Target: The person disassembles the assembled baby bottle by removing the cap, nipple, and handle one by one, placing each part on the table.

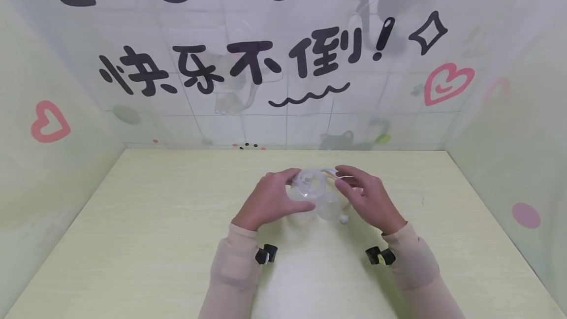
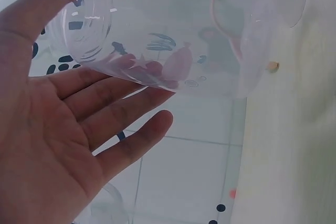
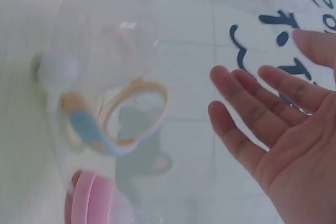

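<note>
My left hand [image 1: 272, 196] grips a clear bottle [image 1: 307, 181], thumb on one side and fingers on the other. Pink and dark prints show on its wall in the left wrist view, where the little finger lies free of it. My right hand [image 3: 294, 135] holds nothing, its fingers loosely spread to the right of the bottle. Near it in the right wrist view are a clear cup-like cover [image 3: 105, 45], a looped handle [image 3: 86, 127] in blue and cream, and a pink ring [image 3: 94, 198] with a clear part. A white ball-ended straw [image 3: 59, 72] lies beside them.
All the loose parts stand on a pale wood-grain table [image 1: 155, 240]. Behind it rises a white printed backdrop [image 1: 248, 127], with side panels left and right. Small black devices [image 1: 267, 254] sit at both wrists.
</note>
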Demonstrator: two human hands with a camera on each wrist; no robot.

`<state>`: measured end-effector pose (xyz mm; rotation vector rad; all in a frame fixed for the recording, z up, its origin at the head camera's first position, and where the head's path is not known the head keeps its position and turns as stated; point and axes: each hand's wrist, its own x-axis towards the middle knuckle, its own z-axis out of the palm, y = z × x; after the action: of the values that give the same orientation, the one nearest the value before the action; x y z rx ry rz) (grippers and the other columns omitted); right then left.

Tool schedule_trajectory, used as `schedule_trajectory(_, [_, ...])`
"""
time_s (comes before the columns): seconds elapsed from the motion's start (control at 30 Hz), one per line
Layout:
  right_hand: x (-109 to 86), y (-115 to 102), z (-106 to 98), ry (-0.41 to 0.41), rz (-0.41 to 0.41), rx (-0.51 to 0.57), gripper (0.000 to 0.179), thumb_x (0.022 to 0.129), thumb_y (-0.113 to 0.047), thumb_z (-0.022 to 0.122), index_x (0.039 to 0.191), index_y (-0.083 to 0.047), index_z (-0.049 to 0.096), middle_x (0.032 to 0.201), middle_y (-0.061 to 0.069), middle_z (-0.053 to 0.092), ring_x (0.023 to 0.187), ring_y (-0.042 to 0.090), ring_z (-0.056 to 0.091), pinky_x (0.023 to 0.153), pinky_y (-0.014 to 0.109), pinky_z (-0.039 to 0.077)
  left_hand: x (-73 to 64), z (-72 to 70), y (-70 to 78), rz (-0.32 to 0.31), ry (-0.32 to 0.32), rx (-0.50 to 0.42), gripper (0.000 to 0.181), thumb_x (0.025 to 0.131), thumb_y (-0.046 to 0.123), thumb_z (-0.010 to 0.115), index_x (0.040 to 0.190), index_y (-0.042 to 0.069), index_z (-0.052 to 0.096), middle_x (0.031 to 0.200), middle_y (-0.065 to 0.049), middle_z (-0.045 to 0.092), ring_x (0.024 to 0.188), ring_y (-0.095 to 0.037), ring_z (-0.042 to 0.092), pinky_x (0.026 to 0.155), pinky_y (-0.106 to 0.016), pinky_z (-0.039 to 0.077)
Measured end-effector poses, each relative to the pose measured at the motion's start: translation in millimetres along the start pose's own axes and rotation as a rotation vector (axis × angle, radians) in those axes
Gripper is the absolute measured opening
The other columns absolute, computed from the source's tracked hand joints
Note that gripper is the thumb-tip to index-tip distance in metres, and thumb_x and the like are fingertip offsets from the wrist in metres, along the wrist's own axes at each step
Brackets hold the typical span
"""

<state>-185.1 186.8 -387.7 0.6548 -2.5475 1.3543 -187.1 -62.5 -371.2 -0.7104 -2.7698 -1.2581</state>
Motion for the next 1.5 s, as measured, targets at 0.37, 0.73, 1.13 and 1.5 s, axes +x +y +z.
schedule_trajectory(0.37, [1.3,-7.0,24.5,-0.111,-0.136,0.115,0.04,0.099,-0.011,0.061,0.138,-0.008,0.056,0.133,0.008,0.062,0.114,0.025,0.065,0.095,0.045,0.051,0.8,2.3,-10.6,0.001,-0.044,-0.142,0.059,0.075,0.032,0.086,0.127,0.012,0.064,0.11,0.006,0.069,0.103,-0.013,0.064,0.093,-0.043,0.049])
schedule_trajectory(0.73, [2.8,-5.3,27.9,-0.135,-0.127,0.099,0.037,0.1,-0.013,0.06,0.136,-0.005,0.057,0.131,0.011,0.064,0.116,0.023,0.064,0.096,0.043,0.05,5.2,8.5,-17.1,-0.039,-0.058,-0.149,0.061,0.075,0.029,0.086,0.129,0.011,0.063,0.113,0.004,0.069,0.106,-0.017,0.063,0.095,-0.044,0.049])
schedule_trajectory(1.13, [2.8,-1.6,30.2,-0.145,-0.152,0.117,0.037,0.098,-0.009,0.062,0.133,-0.001,0.058,0.129,0.014,0.064,0.117,0.027,0.063,0.096,0.043,0.05,5.8,12.0,-22.1,-0.051,-0.083,-0.139,0.061,0.075,0.029,0.086,0.129,0.01,0.063,0.11,0.004,0.069,0.103,-0.016,0.062,0.092,-0.043,0.049])
schedule_trajectory(1.5, [3.1,1.0,32.3,-0.17,-0.187,0.143,0.035,0.096,-0.005,0.063,0.131,0.001,0.059,0.125,0.015,0.065,0.115,0.03,0.063,0.094,0.046,0.051,4.7,12.5,-25.2,-0.068,-0.109,-0.147,0.062,0.074,0.028,0.086,0.128,0.01,0.062,0.105,0.005,0.068,0.094,-0.014,0.061,0.087,-0.039,0.049])
